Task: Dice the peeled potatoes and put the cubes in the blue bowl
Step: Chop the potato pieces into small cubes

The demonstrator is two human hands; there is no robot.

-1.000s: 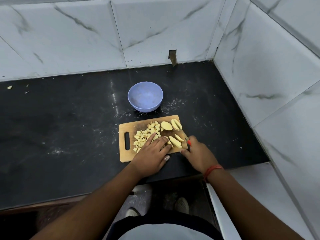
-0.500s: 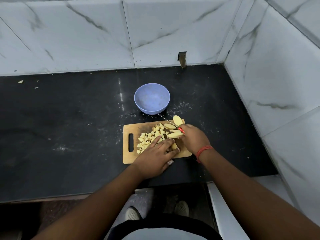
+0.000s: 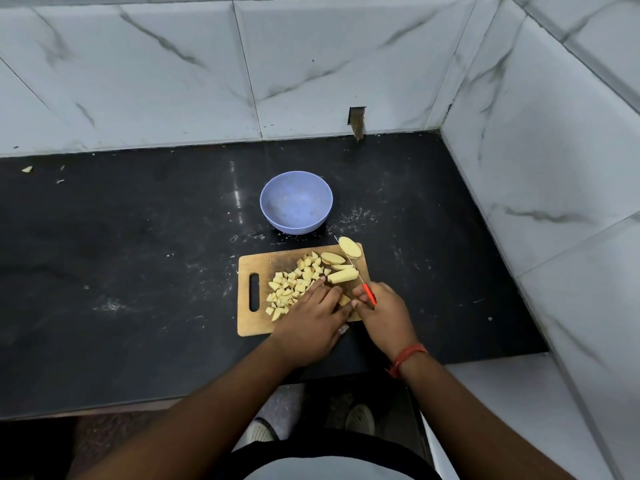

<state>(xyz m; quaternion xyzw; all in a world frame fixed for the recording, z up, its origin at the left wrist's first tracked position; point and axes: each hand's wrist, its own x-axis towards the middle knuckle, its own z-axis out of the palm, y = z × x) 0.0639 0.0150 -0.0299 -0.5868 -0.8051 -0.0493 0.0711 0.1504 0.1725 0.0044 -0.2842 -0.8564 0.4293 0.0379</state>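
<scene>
On the wooden cutting board [image 3: 256, 327], at six o'clock from the blue bowl [image 3: 296, 201], the person is midway through dicing. The right hand [image 3: 384, 313] grips the red-handled knife [image 3: 369, 294], its thin blade running toward twelve o'clock past a stack of potato strips [image 3: 343, 275]; the left hand [image 3: 311, 317] lies flat with fingers extended, pressing a potato piece [image 3: 344, 300] near the board's six o'clock edge. To cut well, the person would probably do best to tuck those fingertips back from the blade and slice crosswise into pieces matching the pile of cubes [image 3: 294, 285] at nine o'clock of the strips. Two potato wedges [image 3: 333, 258] wait at the board's one o'clock corner, one of them overhanging the edge and likely to slip off. The bowl holds no cubes yet. The dark counter [image 3: 138, 271] carries pale scraps at ten o'clock, and the tiled wall [image 3: 536, 168] stands close at three o'clock, limiting elbow room.
</scene>
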